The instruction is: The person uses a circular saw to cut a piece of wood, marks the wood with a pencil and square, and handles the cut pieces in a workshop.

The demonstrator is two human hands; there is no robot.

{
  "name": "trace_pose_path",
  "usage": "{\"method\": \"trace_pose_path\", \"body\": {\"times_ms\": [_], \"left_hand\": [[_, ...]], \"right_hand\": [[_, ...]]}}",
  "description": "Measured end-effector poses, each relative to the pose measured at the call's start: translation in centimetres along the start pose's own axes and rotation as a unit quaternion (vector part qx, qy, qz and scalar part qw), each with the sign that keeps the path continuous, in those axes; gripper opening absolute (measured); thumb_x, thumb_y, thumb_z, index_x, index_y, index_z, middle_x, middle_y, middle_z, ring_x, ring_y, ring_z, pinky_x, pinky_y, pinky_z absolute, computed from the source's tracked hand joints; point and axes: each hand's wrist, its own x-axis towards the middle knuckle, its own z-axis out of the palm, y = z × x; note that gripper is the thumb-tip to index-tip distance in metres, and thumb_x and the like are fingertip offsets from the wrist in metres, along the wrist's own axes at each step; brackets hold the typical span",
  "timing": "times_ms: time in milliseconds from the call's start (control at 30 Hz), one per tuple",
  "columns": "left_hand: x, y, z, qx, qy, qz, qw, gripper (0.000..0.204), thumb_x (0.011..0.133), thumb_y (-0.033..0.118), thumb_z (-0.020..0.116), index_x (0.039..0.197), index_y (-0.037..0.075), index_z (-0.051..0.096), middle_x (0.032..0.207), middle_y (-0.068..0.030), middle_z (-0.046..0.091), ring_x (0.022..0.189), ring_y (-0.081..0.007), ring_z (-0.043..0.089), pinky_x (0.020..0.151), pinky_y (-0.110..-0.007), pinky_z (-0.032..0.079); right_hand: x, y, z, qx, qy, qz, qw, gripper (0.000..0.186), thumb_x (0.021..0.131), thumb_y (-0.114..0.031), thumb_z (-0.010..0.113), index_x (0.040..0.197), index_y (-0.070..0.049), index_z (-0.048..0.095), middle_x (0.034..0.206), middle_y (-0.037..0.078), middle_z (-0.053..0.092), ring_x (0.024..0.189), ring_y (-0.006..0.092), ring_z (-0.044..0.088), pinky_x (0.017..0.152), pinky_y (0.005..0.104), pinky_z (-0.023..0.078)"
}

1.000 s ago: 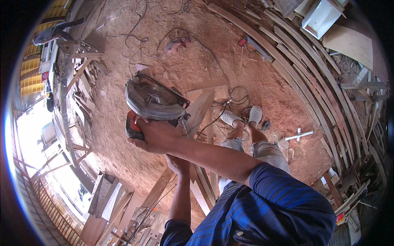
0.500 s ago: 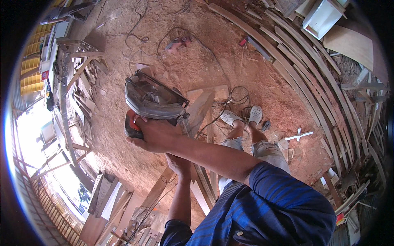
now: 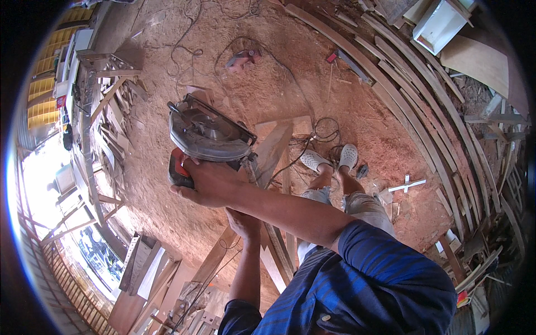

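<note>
My right hand is wrapped round the red-and-black rear handle of a circular saw. The saw lies tilted, with its round blade and the long edge of its base plate facing up and away from me. Beneath my right forearm is my left hand, close to a wooden board; its fingers are mostly hidden, so what it grips does not show. Another plank sticks out just right of the saw.
A second power tool lies on the dusty ground with its cord looping round. More cable coils sit by my white clogs. Long timber strips are stacked at right, scrap wood at left. A white cross-shaped piece lies nearby.
My hands and the saw have hardly moved; the saw's blade shows more clearly now. At the upper left edge, a dark shape has shifted up, mostly out of view.
</note>
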Motion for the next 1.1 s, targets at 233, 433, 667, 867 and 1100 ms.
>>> {"method": "trace_pose_path", "body": {"times_ms": [233, 433, 667, 867, 1100], "left_hand": [[0.2, 0.5, -0.3, 0.023, -0.005, 0.013, 1.000, 0.050, 0.095, 0.033, 0.074, 0.130, 0.003, 0.056, 0.119, -0.0293, 0.068, 0.111, -0.0528, 0.065, 0.089, -0.059, 0.051], [0.3, 1.2, -0.4, 0.004, 0.014, 0.018, 1.000, 0.048, 0.094, 0.033, 0.076, 0.126, 0.003, 0.057, 0.115, -0.0286, 0.068, 0.107, -0.0528, 0.066, 0.087, -0.058, 0.052], [0.5, 1.9, -0.7, -0.010, 0.007, -0.009, 1.000, 0.047, 0.090, 0.031, 0.079, 0.122, 0.003, 0.057, 0.106, -0.0258, 0.068, 0.099, -0.0502, 0.067, 0.082, -0.057, 0.052], [0.5, 2.7, -1.0, -0.006, 0.013, -0.021, 1.000, 0.045, 0.090, 0.031, 0.079, 0.120, 0.004, 0.058, 0.104, -0.0238, 0.068, 0.098, -0.0485, 0.067, 0.083, -0.056, 0.051], [0.2, 1.4, -0.3, 0.013, 0.025, -0.014, 1.000, 0.044, 0.093, 0.033, 0.076, 0.122, 0.005, 0.058, 0.105, -0.0226, 0.068, 0.099, -0.0484, 0.067, 0.084, -0.056, 0.051]], "right_hand": [[0.3, -0.2, -0.2, 0.001, -0.022, 0.015, 1.000, 0.067, 0.101, -0.059, 0.061, 0.118, 0.006, 0.059, 0.127, 0.030, 0.066, 0.113, 0.0476, 0.069, 0.096, 0.0591, 0.054], [0.5, -0.3, -0.3, 0.014, -0.023, 0.013, 1.000, 0.068, 0.101, -0.059, 0.060, 0.118, 0.006, 0.059, 0.124, 0.031, 0.067, 0.112, 0.0465, 0.070, 0.097, 0.0584, 0.054], [0.8, -0.3, -0.2, 0.009, -0.031, 0.015, 0.999, 0.069, 0.101, -0.060, 0.060, 0.118, 0.007, 0.059, 0.130, 0.030, 0.062, 0.118, 0.0472, 0.066, 0.099, 0.0582, 0.054], [1.0, -0.3, -0.2, 0.016, -0.030, 0.017, 0.999, 0.069, 0.100, -0.060, 0.061, 0.117, 0.007, 0.059, 0.131, 0.030, 0.061, 0.120, 0.0470, 0.065, 0.101, 0.0578, 0.053], [1.4, -0.3, 0.1, 0.019, -0.020, 0.012, 1.000, 0.067, 0.100, -0.059, 0.061, 0.116, 0.006, 0.060, 0.131, 0.029, 0.061, 0.120, 0.0465, 0.065, 0.101, 0.0581, 0.052]]}}
